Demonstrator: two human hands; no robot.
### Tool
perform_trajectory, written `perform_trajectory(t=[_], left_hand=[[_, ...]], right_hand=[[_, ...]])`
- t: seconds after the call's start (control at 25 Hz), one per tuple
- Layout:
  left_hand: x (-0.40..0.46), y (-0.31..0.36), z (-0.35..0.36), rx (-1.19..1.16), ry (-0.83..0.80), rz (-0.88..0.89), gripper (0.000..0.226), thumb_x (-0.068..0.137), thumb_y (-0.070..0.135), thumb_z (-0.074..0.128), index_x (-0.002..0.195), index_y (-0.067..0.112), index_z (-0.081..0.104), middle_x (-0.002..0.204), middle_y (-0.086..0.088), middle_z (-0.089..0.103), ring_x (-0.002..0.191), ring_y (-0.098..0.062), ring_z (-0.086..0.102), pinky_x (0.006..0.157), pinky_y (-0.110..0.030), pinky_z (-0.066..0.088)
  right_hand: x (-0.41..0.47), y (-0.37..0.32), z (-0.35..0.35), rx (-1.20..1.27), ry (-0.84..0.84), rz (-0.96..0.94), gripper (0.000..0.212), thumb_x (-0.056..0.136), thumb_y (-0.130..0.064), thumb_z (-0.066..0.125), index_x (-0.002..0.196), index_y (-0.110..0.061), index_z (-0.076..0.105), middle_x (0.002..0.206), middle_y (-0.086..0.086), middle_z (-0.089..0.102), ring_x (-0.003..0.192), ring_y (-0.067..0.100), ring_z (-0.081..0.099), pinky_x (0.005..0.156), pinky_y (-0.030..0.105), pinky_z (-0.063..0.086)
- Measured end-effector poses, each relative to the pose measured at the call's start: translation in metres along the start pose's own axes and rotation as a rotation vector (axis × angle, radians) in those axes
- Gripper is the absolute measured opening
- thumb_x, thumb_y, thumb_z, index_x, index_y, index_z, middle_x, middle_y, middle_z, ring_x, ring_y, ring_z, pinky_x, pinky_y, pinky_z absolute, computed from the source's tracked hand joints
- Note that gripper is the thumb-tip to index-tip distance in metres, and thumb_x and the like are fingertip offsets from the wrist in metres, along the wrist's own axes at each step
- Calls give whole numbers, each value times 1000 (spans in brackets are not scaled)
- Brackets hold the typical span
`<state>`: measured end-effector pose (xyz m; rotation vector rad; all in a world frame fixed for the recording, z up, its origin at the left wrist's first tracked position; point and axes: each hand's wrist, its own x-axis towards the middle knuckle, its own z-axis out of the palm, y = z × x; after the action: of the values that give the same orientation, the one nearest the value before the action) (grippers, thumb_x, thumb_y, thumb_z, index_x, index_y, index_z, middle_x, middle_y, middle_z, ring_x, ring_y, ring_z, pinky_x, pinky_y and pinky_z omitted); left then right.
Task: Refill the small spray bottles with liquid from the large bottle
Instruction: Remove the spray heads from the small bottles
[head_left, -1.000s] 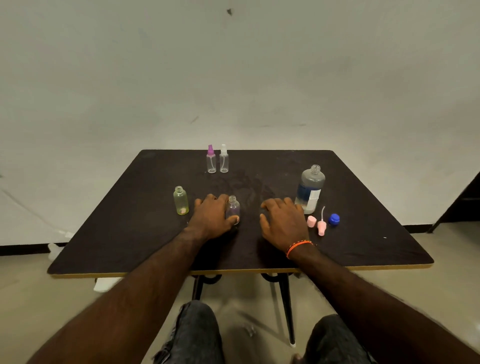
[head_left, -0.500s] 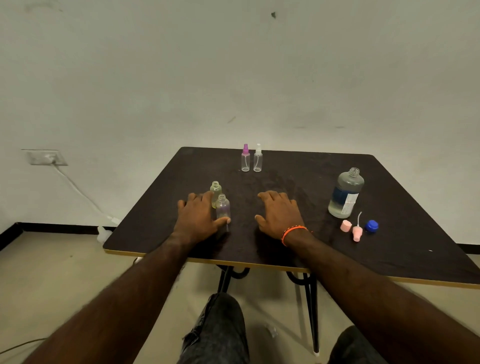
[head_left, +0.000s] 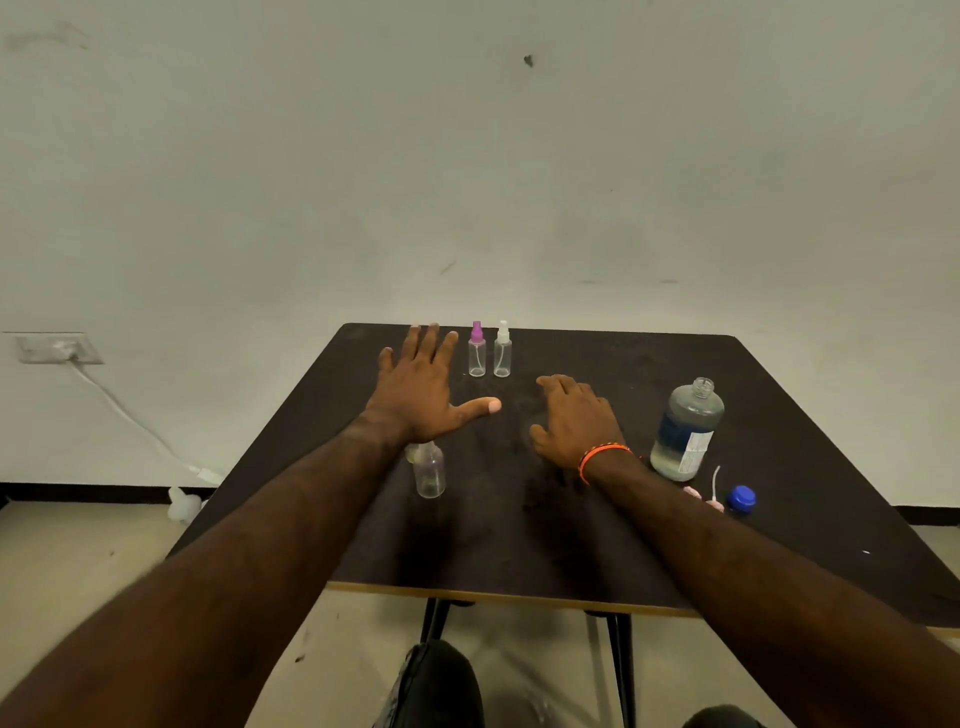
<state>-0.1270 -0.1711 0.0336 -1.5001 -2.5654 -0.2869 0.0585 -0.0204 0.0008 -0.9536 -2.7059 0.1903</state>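
My left hand (head_left: 423, 387) hovers open, fingers spread, over the far left of the dark table (head_left: 519, 545), just left of two small capped spray bottles, one with a purple top (head_left: 477, 351) and one with a white top (head_left: 502, 349). Below my left wrist stands an uncapped clear small bottle (head_left: 429, 470), with a yellowish bottle (head_left: 412, 453) mostly hidden behind it. My right hand (head_left: 576, 421) rests flat on the table, holding nothing. The large uncapped bottle (head_left: 685, 428), partly full of clear liquid, stands to its right.
Pink spray caps (head_left: 714, 501) and a blue cap (head_left: 741, 499) lie near the large bottle, partly hidden by my right forearm. A wall socket (head_left: 54, 348) with a white cable is at the left. My knees show below the table's front edge.
My left hand has let go of the clear small bottle and risen forward toward the two capped spray bottles. The right hand has stayed on the table. The camera view has shifted.
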Motion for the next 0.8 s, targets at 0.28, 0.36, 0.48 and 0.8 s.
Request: perform_trajectory(t=[0.28,0.36,0.48,0.8], left_hand=[[91,-4,31,37,-186,-12,134,66,106,25,162,22,-17,170,-10,-22,156,-33,-23,119,-74,0],[111,-12,41,41,-187,3,136,66,106,26,163,21,-17,170,-11,-24,155,-33,-24,120,-74,1],[132,-24,46,47,-184,11,137,66,106,28,162,20,-19,169,-10,-25,155,-32,-25,120,-72,0],[135,-47,51,77,-213,22,136,68,104,31,162,18,-17,171,-9,-20,157,-29,-21,122,-69,2]], right_hand=[[103,3,10,76,-47,70,79,85,-36,66,153,-18,31,154,9,41,137,34,43,105,52,41],[134,3,17,124,-66,91,79,85,-33,68,152,-17,31,152,10,44,135,35,45,105,52,42],[171,3,32,251,-92,139,84,82,-24,72,153,-15,28,147,13,49,131,37,49,104,51,45],[196,-6,70,394,-81,170,60,89,-16,68,141,-14,38,129,15,63,113,37,62,98,48,50]])
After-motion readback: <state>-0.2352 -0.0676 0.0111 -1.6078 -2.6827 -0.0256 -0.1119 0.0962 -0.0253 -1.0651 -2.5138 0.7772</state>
